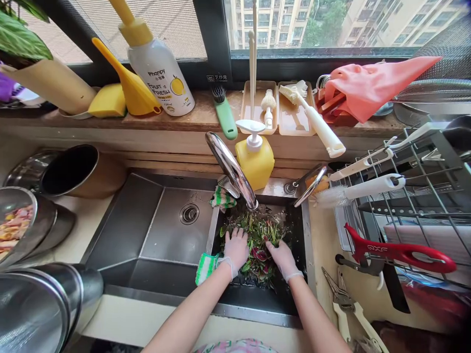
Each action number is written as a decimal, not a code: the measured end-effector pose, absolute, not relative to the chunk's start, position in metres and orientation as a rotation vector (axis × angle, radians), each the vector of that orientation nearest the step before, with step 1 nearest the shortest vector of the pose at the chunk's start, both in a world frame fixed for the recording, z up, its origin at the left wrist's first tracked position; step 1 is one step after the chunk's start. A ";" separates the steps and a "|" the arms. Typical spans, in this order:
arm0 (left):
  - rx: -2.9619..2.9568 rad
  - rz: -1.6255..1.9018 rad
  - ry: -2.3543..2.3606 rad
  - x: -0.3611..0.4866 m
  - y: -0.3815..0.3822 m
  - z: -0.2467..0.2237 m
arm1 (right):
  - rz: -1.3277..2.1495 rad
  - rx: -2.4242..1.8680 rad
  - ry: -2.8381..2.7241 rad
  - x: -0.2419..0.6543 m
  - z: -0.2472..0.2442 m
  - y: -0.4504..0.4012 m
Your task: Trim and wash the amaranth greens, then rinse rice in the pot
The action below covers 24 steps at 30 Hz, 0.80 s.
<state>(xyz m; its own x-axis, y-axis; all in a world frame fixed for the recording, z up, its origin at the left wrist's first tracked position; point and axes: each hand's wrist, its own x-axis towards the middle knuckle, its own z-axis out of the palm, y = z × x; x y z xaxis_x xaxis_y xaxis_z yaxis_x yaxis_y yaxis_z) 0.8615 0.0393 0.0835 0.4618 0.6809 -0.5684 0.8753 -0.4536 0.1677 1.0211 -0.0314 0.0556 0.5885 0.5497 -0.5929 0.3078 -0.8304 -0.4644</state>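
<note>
Leafy greens (259,245), green with reddish-purple leaves, lie heaped in water in the right sink basin (257,297). My left hand (236,251), in a thin clear glove, rests on the left side of the heap with its fingers stretched out. At the right side, my gloved right hand (283,258) has its thumb on the leaves and its fingers curled into them, their tips partly hidden. The chrome faucet (231,169) curves over the far end of the heap. Green-and-white striped cloths (206,268) hang on the basin divider beside my left hand.
The left basin (172,230) has a drain. Metal bowls (47,294) and a pot (84,171) stand on the left. Behind the faucet is a yellow soap dispenser (254,164). A wire rack (415,196), red peeler-like tool (401,250) and scissors (348,304) are right.
</note>
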 end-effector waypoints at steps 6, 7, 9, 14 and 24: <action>2.285 -0.647 1.295 0.875 0.043 0.079 | 1.283 -2.256 -0.472 1.006 0.050 -0.018; 2.273 -0.694 1.351 0.873 0.045 0.079 | 1.325 -2.106 -0.459 1.005 0.048 -0.023; 2.269 -0.688 1.462 0.869 0.049 0.079 | 1.345 -1.862 -0.386 1.005 0.044 -0.036; 2.387 -0.434 1.236 0.867 0.042 0.080 | 1.115 -2.090 -0.279 1.010 0.037 -0.048; 2.436 -0.312 1.071 0.877 0.029 0.082 | 0.890 -2.176 -0.404 1.011 0.061 -0.062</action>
<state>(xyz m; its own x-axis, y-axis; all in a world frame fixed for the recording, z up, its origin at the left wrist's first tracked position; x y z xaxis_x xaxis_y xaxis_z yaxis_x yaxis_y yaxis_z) 0.8766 0.0285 0.0820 0.6716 0.6367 -0.3789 0.7406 -0.5924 0.3170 1.0107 -0.0623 0.0608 0.7102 0.5227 -0.4716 0.0104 -0.6776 -0.7354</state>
